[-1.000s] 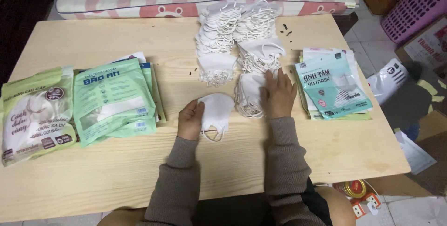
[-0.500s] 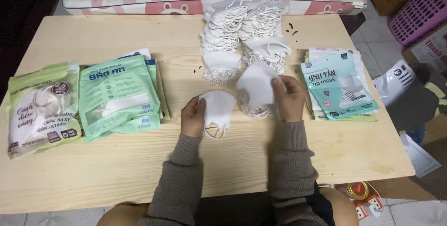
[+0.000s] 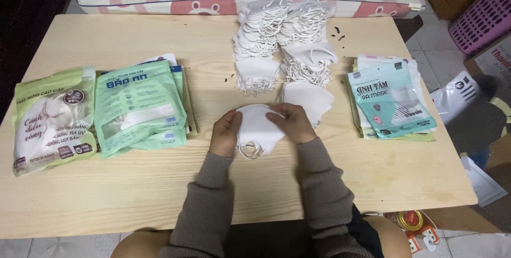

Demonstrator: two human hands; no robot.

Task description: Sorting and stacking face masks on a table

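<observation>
Both hands — left hand [image 3: 226,133] & right hand [image 3: 294,122] — fingers pinching white mask [image 3: 259,130] (over table [image 3: 159,194]).

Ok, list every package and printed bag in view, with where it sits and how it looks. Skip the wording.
Pale green pouch: far left of the table, flat, rectangular, with a round dark emblem.
Green pouch stack: just right of it, mint green, with a clear window.
Teal pouch stack: right side of the table, teal and white fronts.
White plastic bag: off the table's right edge, crumpled, dark print.
Small red and yellow tin: on the floor, near edge.
</observation>
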